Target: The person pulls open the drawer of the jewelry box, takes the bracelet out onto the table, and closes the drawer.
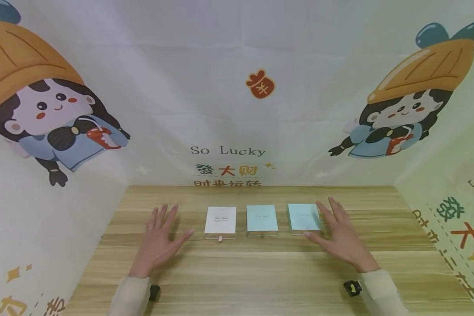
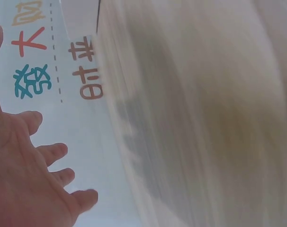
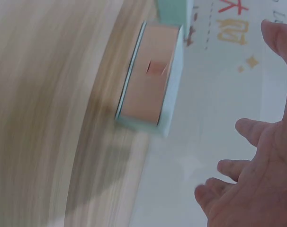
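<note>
Three small flat drawer boxes stand in a row on the wooden table. The white box is on the left, with a small pull tab at its front. A mint box is in the middle, and another mint box is on the right. My left hand is held spread to the left of the white box, holding nothing. My right hand is spread beside the right mint box, its thumb and index finger overlapping that box's edge in the head view. In the right wrist view, this box's pinkish drawer front shows a small tab.
The wood-grain table meets a printed white backdrop at the back and on both sides. Cartoon figures and lettering cover the backdrop. A dark wrist device sits at the right cuff, another at the left.
</note>
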